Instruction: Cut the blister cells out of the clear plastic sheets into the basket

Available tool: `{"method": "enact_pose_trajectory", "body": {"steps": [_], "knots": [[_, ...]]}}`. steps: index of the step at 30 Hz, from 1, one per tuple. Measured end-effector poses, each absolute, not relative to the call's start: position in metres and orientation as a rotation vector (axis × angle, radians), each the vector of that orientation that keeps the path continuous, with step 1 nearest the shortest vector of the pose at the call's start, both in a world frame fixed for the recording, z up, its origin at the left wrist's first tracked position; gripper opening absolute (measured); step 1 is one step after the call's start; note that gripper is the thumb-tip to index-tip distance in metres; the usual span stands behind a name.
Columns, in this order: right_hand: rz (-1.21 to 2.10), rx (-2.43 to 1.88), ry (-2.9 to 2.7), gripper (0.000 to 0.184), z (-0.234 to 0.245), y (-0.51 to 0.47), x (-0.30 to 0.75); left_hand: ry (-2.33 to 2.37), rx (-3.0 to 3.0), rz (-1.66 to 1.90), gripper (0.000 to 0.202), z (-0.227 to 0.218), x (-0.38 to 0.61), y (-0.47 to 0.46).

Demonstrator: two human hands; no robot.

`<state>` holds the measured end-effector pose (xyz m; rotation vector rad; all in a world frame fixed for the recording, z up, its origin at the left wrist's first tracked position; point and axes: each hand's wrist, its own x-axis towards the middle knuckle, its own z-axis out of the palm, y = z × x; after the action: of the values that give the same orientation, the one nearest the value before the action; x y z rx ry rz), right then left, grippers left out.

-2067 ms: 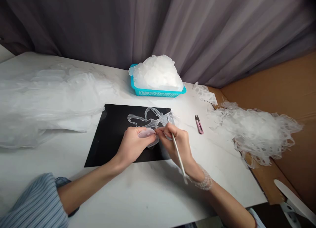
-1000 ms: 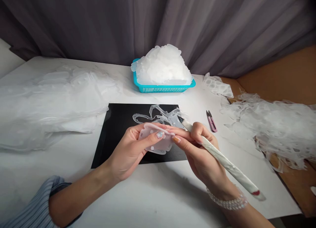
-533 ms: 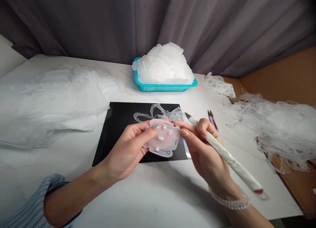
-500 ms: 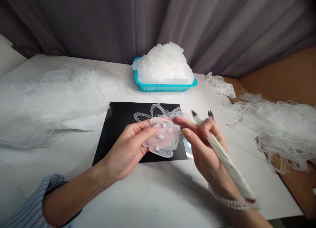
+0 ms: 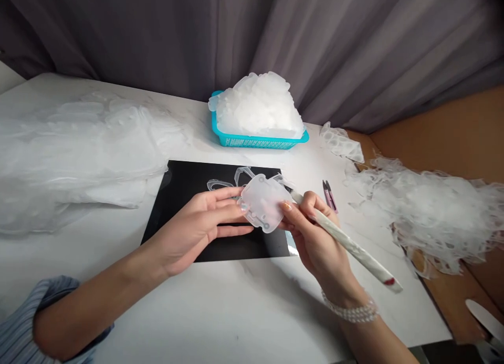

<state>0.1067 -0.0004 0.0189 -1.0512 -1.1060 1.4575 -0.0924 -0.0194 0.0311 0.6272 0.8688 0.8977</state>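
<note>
A thin, frosted, translucent sheet piece [image 5: 262, 198], probably silicone, with rounded notched corners and small ring marks, is held up above a black mat [image 5: 169, 211]. My left hand [image 5: 197, 227] has its thumb on the piece's left edge, fingers stretched out and partly behind it. My right hand [image 5: 321, 238] pinches the right edge between thumb and fingers. Across that same hand lies a pale-handled, pen-like tool [image 5: 350, 243] with a red mark at its end. Its narrow tip points toward the mat. Clear cut-out scraps [image 5: 220, 184] lie on the mat behind the piece.
A blue basket [image 5: 260, 142] heaped with frosted pieces stands at the back. Stacked translucent sheets [image 5: 90, 154] cover the left side. Dark-tipped snips [image 5: 329, 197] lie right of the mat. Tangled scraps [image 5: 437, 211] pile up by cardboard [image 5: 441, 127] at the right.
The piece has been turned, its raised nubs no longer facing me. My right hand has moved left and now grips its edge; the tool stays in that hand. My left fingers have spread.
</note>
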Motion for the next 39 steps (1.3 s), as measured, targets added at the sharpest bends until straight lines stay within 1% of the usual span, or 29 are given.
{"method": "enact_pose_trajectory", "body": {"steps": [4, 9, 15, 20, 26, 30, 32, 34, 36, 39], "knots": [[1.581, -1.017, -0.957, 0.048, 0.020, 0.003, 0.107, 0.928, 0.652, 0.867, 0.039, 0.030, -0.093, -0.020], [1.567, -1.006, -0.944, 0.048, 0.019, 0.002, 0.107, 0.935, 0.639, 0.881, 0.040, 0.031, -0.092, -0.021], [1.568, -0.976, -0.972, 0.047, 0.021, 0.000, 0.108, 0.924, 0.644, 0.895, 0.032, 0.032, -0.092, -0.020], [1.574, -0.976, -0.968, 0.047, 0.020, -0.001, 0.110, 0.917, 0.647, 0.892, 0.030, 0.032, -0.093, -0.020], [1.588, -1.017, -0.927, 0.047, 0.019, 0.001, 0.109, 0.934, 0.614, 0.888, 0.037, 0.033, -0.092, -0.022], [1.566, -1.042, -0.949, 0.048, 0.019, -0.001, 0.109, 0.942, 0.592, 0.916, 0.046, 0.032, -0.092, -0.021], [1.464, -1.094, -1.015, 0.047, 0.018, 0.006, 0.115, 0.978, 0.575, 0.955, 0.049, 0.032, -0.093, -0.019], [1.210, -1.157, -1.137, 0.045, 0.020, 0.026, 0.128, 1.031, 0.557, 0.997, 0.048, 0.033, -0.095, -0.018], [0.842, -1.193, -1.284, 0.044, 0.029, 0.061, 0.143, 1.067, 0.565, 1.020, 0.044, 0.033, -0.096, -0.017], [0.264, -1.195, -1.418, 0.043, 0.057, 0.128, 0.153, 1.090, 0.669, 1.039, 0.043, 0.033, -0.096, -0.014]]}}
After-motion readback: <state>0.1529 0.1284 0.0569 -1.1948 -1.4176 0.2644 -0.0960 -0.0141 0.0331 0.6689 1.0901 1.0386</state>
